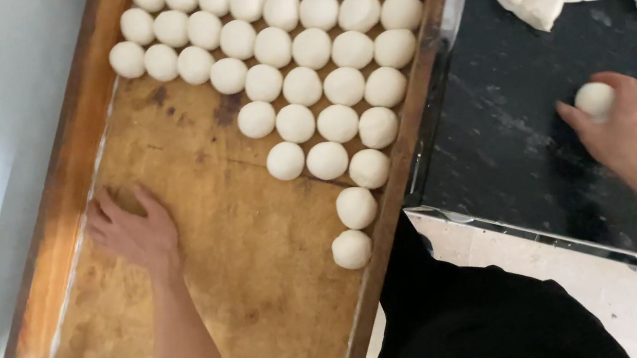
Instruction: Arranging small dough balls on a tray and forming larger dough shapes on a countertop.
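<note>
Dough ball point(595, 97): cupped under right hand point(622, 127) on dark bench point(497, 135)
Left hand point(131, 230): released, flat on wooden tray point(74, 173)
Ball rows point(299, 47): left of held ball, nearer tray hand

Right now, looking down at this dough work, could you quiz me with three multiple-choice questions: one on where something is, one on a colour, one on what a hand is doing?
1. Where do the rolled dough balls lie?
A. In the wooden tray
B. On the black counter
C. On the floor

2. What colour is the counter under the right hand?
A. White
B. Black
C. Green

3. What is the left hand doing?
A. Gripping a knife
B. Holding a dough ball
C. Resting flat on the tray, empty

Answers:
1. A: the balls sit in rows on the wooden tray.
2. B: the surface is dark, dusted with flour.
3. C: the palm lies on bare wood; only the right hand holds a dough ball.
</note>
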